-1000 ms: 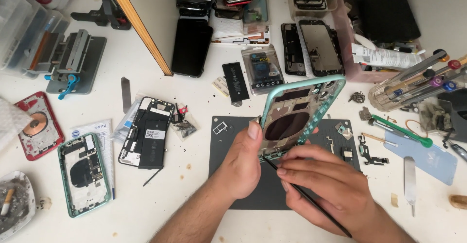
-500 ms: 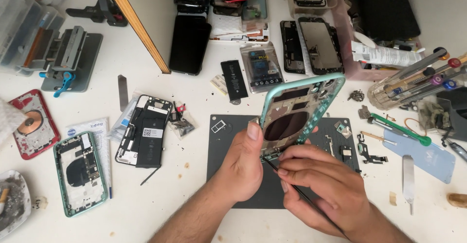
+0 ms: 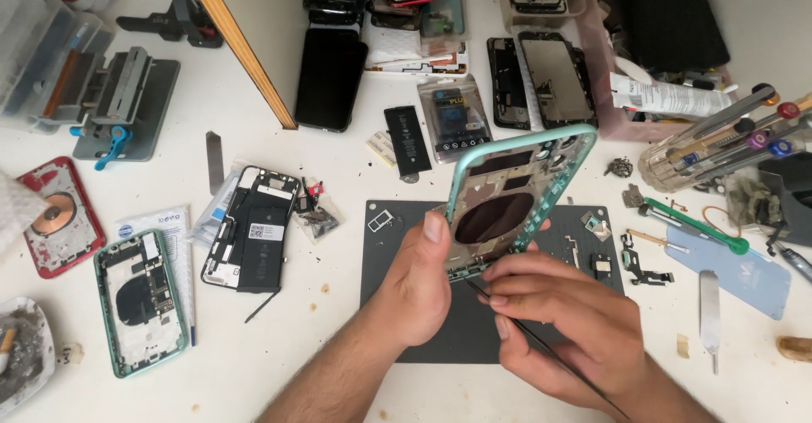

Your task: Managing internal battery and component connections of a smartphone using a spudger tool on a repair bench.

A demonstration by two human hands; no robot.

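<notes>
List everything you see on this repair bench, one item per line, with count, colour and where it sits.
Phone housing: one, mint green, held tilted above the mat.
Thin tool: one, black, tip at the housing's lower edge.
Work mat: one, dark grey, centre.
Opened phone: one, green, lower left.
Opened phone: one, black, left of the mat.
Back cover: one, red, far left.
Battery: one, black, above the mat.
Dark phone: one, black, top centre.
Screwdrivers: several, coloured caps, right.
Spudger: one, metal, lower right.
Left hand: grips the housing.
Right hand: holds the tool.
</notes>
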